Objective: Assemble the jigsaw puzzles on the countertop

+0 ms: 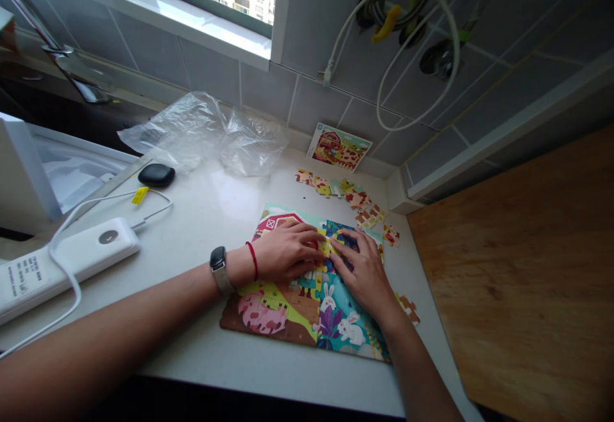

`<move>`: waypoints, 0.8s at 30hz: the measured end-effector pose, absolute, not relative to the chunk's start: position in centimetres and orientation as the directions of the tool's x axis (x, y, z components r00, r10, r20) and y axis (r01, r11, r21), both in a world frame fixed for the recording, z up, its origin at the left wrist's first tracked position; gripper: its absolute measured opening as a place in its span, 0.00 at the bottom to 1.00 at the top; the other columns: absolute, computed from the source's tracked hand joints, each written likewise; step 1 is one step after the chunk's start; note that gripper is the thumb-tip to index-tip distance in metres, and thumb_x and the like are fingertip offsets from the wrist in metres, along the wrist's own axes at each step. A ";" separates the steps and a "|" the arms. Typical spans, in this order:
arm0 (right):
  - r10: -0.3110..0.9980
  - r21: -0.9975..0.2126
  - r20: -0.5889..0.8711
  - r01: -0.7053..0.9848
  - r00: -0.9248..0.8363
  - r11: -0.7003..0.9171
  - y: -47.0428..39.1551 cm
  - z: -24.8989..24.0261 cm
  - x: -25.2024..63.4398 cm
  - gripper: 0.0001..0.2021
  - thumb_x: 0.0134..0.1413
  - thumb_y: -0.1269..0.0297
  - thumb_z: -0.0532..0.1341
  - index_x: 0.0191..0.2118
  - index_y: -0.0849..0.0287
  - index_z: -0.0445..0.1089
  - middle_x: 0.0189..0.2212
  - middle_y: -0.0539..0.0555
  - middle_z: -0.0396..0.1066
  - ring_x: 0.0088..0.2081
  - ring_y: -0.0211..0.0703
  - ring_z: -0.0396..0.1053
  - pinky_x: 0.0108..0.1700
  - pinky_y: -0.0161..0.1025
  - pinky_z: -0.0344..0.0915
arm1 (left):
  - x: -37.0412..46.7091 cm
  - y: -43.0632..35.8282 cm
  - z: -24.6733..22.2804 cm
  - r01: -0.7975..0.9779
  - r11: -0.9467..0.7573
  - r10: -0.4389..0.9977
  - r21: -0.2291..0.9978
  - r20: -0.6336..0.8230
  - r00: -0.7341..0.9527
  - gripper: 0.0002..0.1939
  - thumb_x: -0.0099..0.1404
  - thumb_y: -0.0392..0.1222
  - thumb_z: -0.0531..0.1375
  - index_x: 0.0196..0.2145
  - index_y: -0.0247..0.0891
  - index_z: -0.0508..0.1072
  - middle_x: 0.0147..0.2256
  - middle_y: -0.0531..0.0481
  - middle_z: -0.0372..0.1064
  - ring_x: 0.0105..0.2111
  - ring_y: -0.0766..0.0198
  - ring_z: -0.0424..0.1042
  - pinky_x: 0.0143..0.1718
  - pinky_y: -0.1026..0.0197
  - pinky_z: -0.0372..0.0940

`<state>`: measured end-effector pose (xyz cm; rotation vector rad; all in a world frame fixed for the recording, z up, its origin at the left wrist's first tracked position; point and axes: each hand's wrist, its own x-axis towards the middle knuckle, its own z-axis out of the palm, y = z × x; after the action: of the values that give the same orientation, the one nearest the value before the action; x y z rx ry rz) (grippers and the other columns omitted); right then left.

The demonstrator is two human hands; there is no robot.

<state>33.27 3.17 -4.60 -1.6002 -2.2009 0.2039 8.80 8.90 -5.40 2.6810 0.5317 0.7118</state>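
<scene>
A jigsaw puzzle [268, 313] lies on the white counter, its left part showing a farm with a red barn and a pink pig, its right part a blue-green picture with white rabbits. My left hand [286, 250] rests on the upper middle of it, fingers close together with the tips near a small yellow area. My right hand [361, 267] lies on the right part, fingers bent and somewhat spread, its tips beside those of my left hand. Whether a piece is under the fingertips is too small to tell. Several loose pieces [357, 199] lie behind the puzzle.
A picture card [338, 147] leans on the tiled wall. Crumpled clear plastic [206, 134] lies at the back left. A black case [156, 174], a white power strip [71, 268] and cable are at left. A wooden board [518, 268] stands at right; another loose piece [409, 309] lies by my right forearm.
</scene>
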 end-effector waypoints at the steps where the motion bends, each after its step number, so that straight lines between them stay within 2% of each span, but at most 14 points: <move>1: 0.939 -0.353 0.232 0.878 -0.253 0.324 3.1 -4.6 33.3 0.16 0.69 0.57 0.61 0.57 0.46 0.79 0.60 0.59 0.70 0.65 0.62 0.61 0.67 0.66 0.61 | 8.8 8.9 -5.4 0.268 -0.885 0.420 0.380 0.405 0.812 0.14 0.77 0.47 0.58 0.52 0.46 0.80 0.60 0.44 0.73 0.58 0.47 0.71 0.59 0.43 0.64; 4: 0.942 -0.383 0.211 0.865 -0.262 0.326 3.2 -4.2 34.3 0.18 0.68 0.55 0.62 0.60 0.47 0.77 0.61 0.59 0.69 0.67 0.62 0.59 0.69 0.65 0.58 | 8.8 8.8 -5.4 0.276 -0.897 0.403 0.346 0.378 0.834 0.16 0.75 0.50 0.59 0.55 0.46 0.79 0.62 0.45 0.71 0.59 0.44 0.69 0.60 0.40 0.63; 6: 0.943 -0.432 0.245 0.845 -0.226 0.315 3.4 -3.5 36.1 0.21 0.68 0.53 0.62 0.63 0.49 0.74 0.62 0.60 0.69 0.66 0.60 0.62 0.69 0.62 0.60 | 8.8 8.7 -5.5 0.282 -0.897 0.403 0.341 0.368 0.838 0.18 0.75 0.52 0.60 0.57 0.46 0.77 0.63 0.45 0.70 0.61 0.42 0.68 0.60 0.39 0.63; 8: 0.939 -0.492 0.339 0.839 -0.061 0.233 3.8 -3.0 38.5 0.22 0.69 0.52 0.60 0.62 0.52 0.74 0.58 0.61 0.71 0.61 0.56 0.69 0.66 0.58 0.65 | 8.8 8.6 -5.6 0.281 -0.892 0.410 0.353 0.375 0.831 0.19 0.74 0.53 0.60 0.58 0.47 0.77 0.63 0.45 0.71 0.62 0.41 0.67 0.61 0.39 0.62; 10: 0.900 -0.539 0.416 0.833 0.129 0.129 4.1 -2.9 40.9 0.21 0.69 0.51 0.59 0.58 0.55 0.78 0.52 0.62 0.74 0.55 0.55 0.73 0.62 0.56 0.69 | 8.8 8.6 -5.8 0.276 -0.889 0.414 0.365 0.384 0.825 0.19 0.74 0.53 0.61 0.58 0.47 0.77 0.62 0.45 0.71 0.62 0.42 0.67 0.62 0.40 0.62; 11: 0.890 -0.551 0.422 0.828 0.171 0.102 4.2 -3.2 41.7 0.21 0.68 0.50 0.59 0.56 0.56 0.79 0.50 0.62 0.75 0.53 0.55 0.74 0.60 0.56 0.70 | 8.8 8.5 -5.8 0.275 -0.888 0.416 0.369 0.386 0.823 0.19 0.74 0.53 0.61 0.58 0.48 0.77 0.62 0.45 0.71 0.62 0.42 0.67 0.62 0.40 0.61; 13: 0.913 -0.547 0.378 0.833 0.154 0.086 4.3 -4.0 42.7 0.22 0.67 0.49 0.59 0.54 0.57 0.80 0.51 0.63 0.75 0.54 0.56 0.74 0.61 0.56 0.70 | 8.8 8.5 -5.8 0.277 -0.887 0.418 0.370 0.385 0.823 0.19 0.74 0.54 0.60 0.58 0.47 0.77 0.62 0.45 0.71 0.62 0.41 0.67 0.62 0.39 0.61; 18: 0.980 -0.477 0.198 0.875 0.018 0.080 4.0 -5.7 41.8 0.25 0.61 0.46 0.65 0.57 0.56 0.79 0.61 0.64 0.72 0.63 0.61 0.68 0.67 0.62 0.62 | 8.9 8.5 -5.7 0.293 -0.890 0.416 0.350 0.358 0.836 0.20 0.74 0.54 0.60 0.59 0.48 0.76 0.63 0.45 0.70 0.62 0.40 0.66 0.61 0.38 0.62; 21: 0.989 -0.460 0.146 0.886 0.003 0.065 3.8 -5.6 41.3 0.27 0.60 0.44 0.66 0.56 0.59 0.80 0.63 0.67 0.70 0.65 0.64 0.66 0.68 0.63 0.60 | 8.9 8.5 -5.6 0.305 -0.889 0.420 0.342 0.340 0.841 0.20 0.75 0.54 0.60 0.60 0.47 0.76 0.64 0.45 0.69 0.63 0.40 0.66 0.62 0.37 0.62; 24: 0.992 -0.471 0.125 0.878 -0.027 0.084 3.7 -5.1 41.5 0.25 0.60 0.45 0.66 0.54 0.58 0.81 0.62 0.66 0.71 0.64 0.63 0.68 0.68 0.61 0.62 | 8.9 8.5 -5.5 0.310 -0.889 0.420 0.336 0.332 0.844 0.20 0.75 0.54 0.59 0.59 0.47 0.76 0.64 0.45 0.69 0.62 0.40 0.66 0.62 0.37 0.62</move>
<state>41.50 3.75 -5.14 -1.8414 -1.9544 0.3679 8.90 8.45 -5.48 2.7528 0.5563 0.5857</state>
